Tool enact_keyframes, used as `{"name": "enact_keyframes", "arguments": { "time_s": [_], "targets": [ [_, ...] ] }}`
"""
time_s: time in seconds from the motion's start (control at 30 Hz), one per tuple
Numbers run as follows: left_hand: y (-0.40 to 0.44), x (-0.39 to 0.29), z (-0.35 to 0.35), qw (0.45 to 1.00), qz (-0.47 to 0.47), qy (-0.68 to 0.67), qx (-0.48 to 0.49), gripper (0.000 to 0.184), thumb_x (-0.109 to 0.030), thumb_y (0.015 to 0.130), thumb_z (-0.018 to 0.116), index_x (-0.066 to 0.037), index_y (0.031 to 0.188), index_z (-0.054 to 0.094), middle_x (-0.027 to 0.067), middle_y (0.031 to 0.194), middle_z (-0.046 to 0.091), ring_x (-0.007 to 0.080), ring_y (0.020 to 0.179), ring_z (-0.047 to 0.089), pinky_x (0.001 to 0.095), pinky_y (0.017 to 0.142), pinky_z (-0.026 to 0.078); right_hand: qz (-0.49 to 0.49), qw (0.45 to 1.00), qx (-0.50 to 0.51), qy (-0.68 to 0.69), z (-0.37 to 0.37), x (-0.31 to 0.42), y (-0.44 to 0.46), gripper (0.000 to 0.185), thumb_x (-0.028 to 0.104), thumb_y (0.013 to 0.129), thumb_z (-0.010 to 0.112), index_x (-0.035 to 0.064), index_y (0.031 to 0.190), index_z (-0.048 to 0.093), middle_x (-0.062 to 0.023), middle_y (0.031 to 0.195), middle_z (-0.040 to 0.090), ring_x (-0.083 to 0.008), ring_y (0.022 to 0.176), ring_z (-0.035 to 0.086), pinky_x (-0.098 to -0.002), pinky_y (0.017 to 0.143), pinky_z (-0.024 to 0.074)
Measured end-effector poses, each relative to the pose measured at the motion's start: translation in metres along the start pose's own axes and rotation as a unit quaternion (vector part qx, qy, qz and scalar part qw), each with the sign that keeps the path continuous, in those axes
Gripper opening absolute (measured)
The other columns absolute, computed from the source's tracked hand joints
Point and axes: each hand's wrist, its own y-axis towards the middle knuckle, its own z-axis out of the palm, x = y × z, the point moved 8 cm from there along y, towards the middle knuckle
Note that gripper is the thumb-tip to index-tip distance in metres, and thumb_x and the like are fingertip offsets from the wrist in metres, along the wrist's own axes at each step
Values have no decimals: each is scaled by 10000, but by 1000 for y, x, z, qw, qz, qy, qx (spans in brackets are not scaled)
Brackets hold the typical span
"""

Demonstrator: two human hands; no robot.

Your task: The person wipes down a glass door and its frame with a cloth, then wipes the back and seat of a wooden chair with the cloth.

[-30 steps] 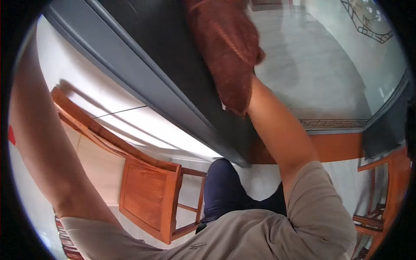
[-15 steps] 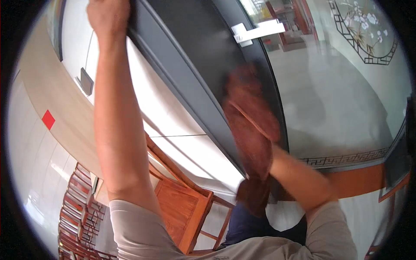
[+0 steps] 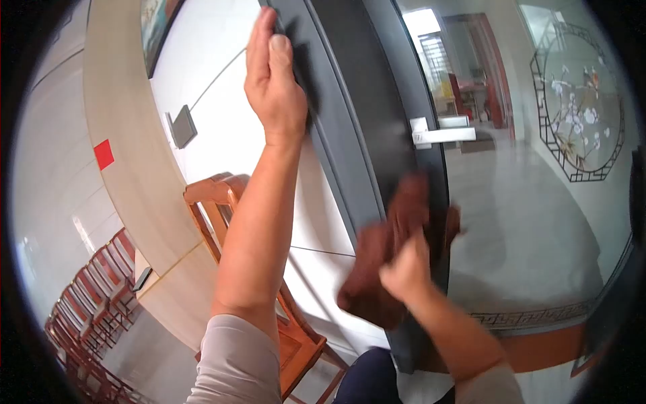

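My left hand (image 3: 277, 91) is raised against the edge of the dark grey door frame (image 3: 323, 74), its fingers stretched out and holding nothing. Lower and to the right, my right hand (image 3: 407, 269) is closed on a brown cloth (image 3: 367, 269), which is smeared by motion and hangs out on both sides of the fist. The cloth is in front of the lower part of the frame and the edge of the glass door (image 3: 525, 222). Above it, a silver door handle (image 3: 444, 135) sticks out to the right.
A wooden chair (image 3: 296, 350) stands below my left arm, against the white wall (image 3: 208, 74). A grey switch plate (image 3: 183, 126) juts from that wall. Several more chairs (image 3: 94, 289) line up at the far left. A floral lattice decoration (image 3: 575, 101) shows at the right.
The view has shifted, with more of the handle and glass showing. My left hand now appears whole with straight fingers. My right hand, earlier hidden behind the cloth, is visible gripping it.
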Motion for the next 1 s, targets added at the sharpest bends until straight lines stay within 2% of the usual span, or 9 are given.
{"name": "enact_keyframes", "arguments": {
  "time_s": [0.13, 0.17, 0.2, 0.47, 0.6, 0.67, 0.7, 0.77, 1.0],
  "targets": [
    [-5, -4, 3, 996, -54, -60, -24, 559, -242, 1142, 496, 20, 1623, 382, 166, 1622, 486, 243, 1528, 416, 357, 1279, 273, 403, 793, -55, 454, 59, -123, -151, 693, 93, 816, 729, -131, 1427, 491, -386, 1427, 527, -545, 1353, 503, -541, 1199, 369],
    [-6, -3, 0, 992, -78, -86, -46, 591, -244, 1148, 479, 11, 1655, 315, 174, 1629, 477, 248, 1541, 400, 367, 1288, 266, 196, 963, 20, 185, 32, -106, -132, 686, 113, 828, 731, -139, 1419, 492, -388, 1412, 533, -548, 1329, 514, -547, 1185, 379],
    [-5, 2, -3, 990, -103, -98, -18, 673, -258, 1162, 428, -27, 1704, 102, 206, 1641, 451, 278, 1537, 415, 395, 1296, 273, -40, 989, 93, -111, 17, -55, -103, 680, 133, 840, 733, -148, 1411, 492, -390, 1396, 540, -551, 1306, 525, -552, 1170, 388],
    [-23, 20, -38, 943, -244, -222, 41, 742, -347, 1168, 385, -10, 1692, -18, 271, 1501, 571, 300, 1338, 630, 455, 1204, 426, -166, 982, -88, -3, -13, 67, 160, 672, -41, 824, 658, -137, 1455, 448, -393, 1415, 532, -558, 1343, 511, -517, 1177, 407],
    [-41, 5, -40, 980, -174, 6, 94, 586, -146, 1138, 471, -9, 1670, 267, 188, 1437, 645, 202, 1312, 632, 333, 1101, 488, -67, 996, -10, 62, -24, 109, 355, 573, 338, 1025, 650, -21, 1459, 548, -145, 1383, 691, -265, 1209, 690, -393, 1009, 555],
    [-45, 9, -32, 986, -126, -97, 48, 590, -172, 1144, 477, -18, 1673, 265, 196, 1432, 645, 239, 1325, 634, 342, 1092, 499, -476, 865, -112, -111, -15, 136, 454, 541, 338, 1005, 691, -12, 1402, 577, -197, 1375, 667, -337, 1251, 645, -403, 1044, 506],
    [-43, 2, -31, 986, -117, -114, 34, 593, -184, 1146, 480, -11, 1671, 263, 201, 1436, 640, 256, 1329, 635, 344, 1095, 498, -480, 863, -109, -115, -14, 153, 449, 541, 338, 1005, 691, -12, 1402, 577, -197, 1375, 667, -337, 1251, 645, -403, 1044, 506],
    [-40, 0, -33, 980, -134, -150, 7, 613, -195, 1144, 500, 5, 1668, 254, 209, 1418, 642, 277, 1289, 662, 350, 1094, 504, -313, 950, -17, 1, -9, 177, 449, 491, 292, 999, 688, -30, 1360, 598, -205, 1330, 685, -332, 1219, 662, -395, 1024, 518],
    [-49, -7, -66, 970, -207, -121, -43, 589, -194, 1107, 592, -1, 1623, 382, 183, 1362, 668, 272, 1229, 684, 397, 1091, 530, -47, 998, 12, -41, -8, 100, 294, 444, 155, 946, 654, -103, 1300, 582, -311, 1328, 651, -390, 1200, 667, -442, 1053, 497]
  ]
}}
